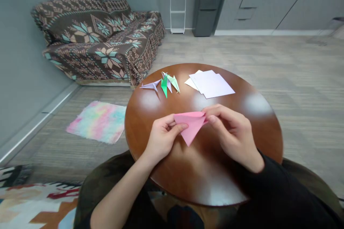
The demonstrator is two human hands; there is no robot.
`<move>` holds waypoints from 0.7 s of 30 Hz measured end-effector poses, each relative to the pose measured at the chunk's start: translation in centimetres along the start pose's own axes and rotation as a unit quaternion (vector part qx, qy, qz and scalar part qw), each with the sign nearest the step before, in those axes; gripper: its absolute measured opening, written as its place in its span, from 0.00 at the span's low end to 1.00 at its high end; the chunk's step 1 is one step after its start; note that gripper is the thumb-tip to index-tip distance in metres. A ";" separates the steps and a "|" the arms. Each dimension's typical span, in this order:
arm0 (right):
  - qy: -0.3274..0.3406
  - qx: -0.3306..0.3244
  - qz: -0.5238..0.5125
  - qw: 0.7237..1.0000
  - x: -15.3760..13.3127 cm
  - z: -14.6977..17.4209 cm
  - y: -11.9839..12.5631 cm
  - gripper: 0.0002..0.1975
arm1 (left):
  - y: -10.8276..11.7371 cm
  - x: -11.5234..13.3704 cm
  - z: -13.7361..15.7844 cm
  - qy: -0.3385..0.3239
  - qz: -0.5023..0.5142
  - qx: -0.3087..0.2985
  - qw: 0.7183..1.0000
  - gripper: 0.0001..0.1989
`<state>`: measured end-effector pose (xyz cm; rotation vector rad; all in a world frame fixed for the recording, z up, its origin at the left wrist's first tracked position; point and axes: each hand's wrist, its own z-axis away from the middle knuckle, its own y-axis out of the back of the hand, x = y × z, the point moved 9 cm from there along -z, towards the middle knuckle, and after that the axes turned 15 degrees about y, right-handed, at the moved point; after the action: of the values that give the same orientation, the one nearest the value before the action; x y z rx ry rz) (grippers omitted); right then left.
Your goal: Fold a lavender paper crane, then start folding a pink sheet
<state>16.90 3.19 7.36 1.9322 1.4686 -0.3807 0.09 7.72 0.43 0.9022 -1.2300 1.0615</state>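
A pink sheet of origami paper (190, 125), folded into a triangle with its point downward, is held up over the round table. My left hand (164, 134) pinches its left corner, thumb in front and fingers behind. At the right corner, my right hand (232, 130) grips the paper between thumb and fingertips, where the layers stand slightly apart. Folded paper cranes lie beyond my hands: a lilac one (152, 85), a bright green one (164, 86) and a pale green one (174, 82), with another lilac piece partly hidden among them.
The brown round table (145, 132) carries a stack of lilac and cream paper sheets (213, 84) at its far side. A patterned covered sofa (107, 48) stands back left. On the floor lies a fluffy pastel mat (98, 121). Grey kitchen cabinets (263, 10) line the back right.
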 end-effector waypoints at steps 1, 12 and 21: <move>0.015 -0.006 0.011 1.000 -0.4 -0.2 0.1 0.08 | 0.0 0.1 0.0 -0.003 0.000 0.002 1.000 0.08; 0.034 -0.063 0.071 0.995 -0.9 -0.6 0.3 0.09 | -0.1 0.7 0.4 -0.079 -0.126 0.011 0.989 0.07; -0.080 -0.041 -0.042 0.995 1.3 0.0 0.1 0.05 | -1.2 0.9 0.8 -0.085 -0.132 -0.042 0.987 0.09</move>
<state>17.39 4.10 6.61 1.7369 1.4420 -0.4938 1.06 6.79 1.49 1.0743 -1.2442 0.7298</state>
